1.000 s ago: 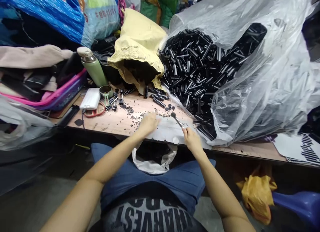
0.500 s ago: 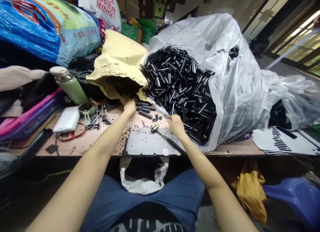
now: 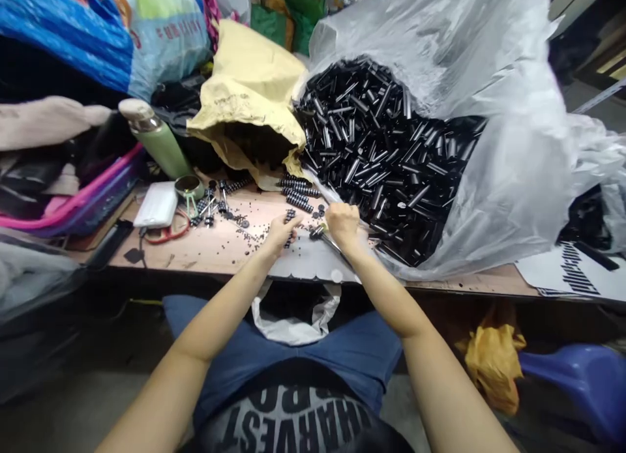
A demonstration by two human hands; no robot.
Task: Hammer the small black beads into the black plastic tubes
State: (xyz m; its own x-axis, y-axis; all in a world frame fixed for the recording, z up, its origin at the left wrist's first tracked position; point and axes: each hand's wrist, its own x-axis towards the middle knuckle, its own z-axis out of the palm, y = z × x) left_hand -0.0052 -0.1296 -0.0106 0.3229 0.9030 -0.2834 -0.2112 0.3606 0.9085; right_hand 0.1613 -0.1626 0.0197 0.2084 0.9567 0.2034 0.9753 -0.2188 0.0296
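Note:
My left hand (image 3: 282, 233) is closed round a black ribbed rod (image 3: 290, 215), above the scattered black bits on the bench. More of these black ribbed rods (image 3: 298, 197) lie at the mouth of the yellow paper sack (image 3: 249, 98). My right hand (image 3: 343, 223) makes a fist at the near edge of the big clear plastic bag (image 3: 518, 199), apparently gripping that edge; the fingertips are hidden. Short black tubes (image 3: 376, 153) fill the bag. A tool with a metal head (image 3: 317, 233) lies partly behind my right hand, on a white sheet (image 3: 303, 263).
At the left stand a green flask (image 3: 156, 140), a white box (image 3: 156, 205), red-handled scissors (image 3: 169, 234) and a pink and purple basket (image 3: 92, 199). A white bag (image 3: 288, 332) hangs open under the bench edge (image 3: 464, 287). A printed sheet (image 3: 562, 270) lies at right.
My left hand has come back from the yellow sack's mouth with a black ribbed rod. My right hand has tightened into a fist at the plastic bag's edge. The camera view has shifted.

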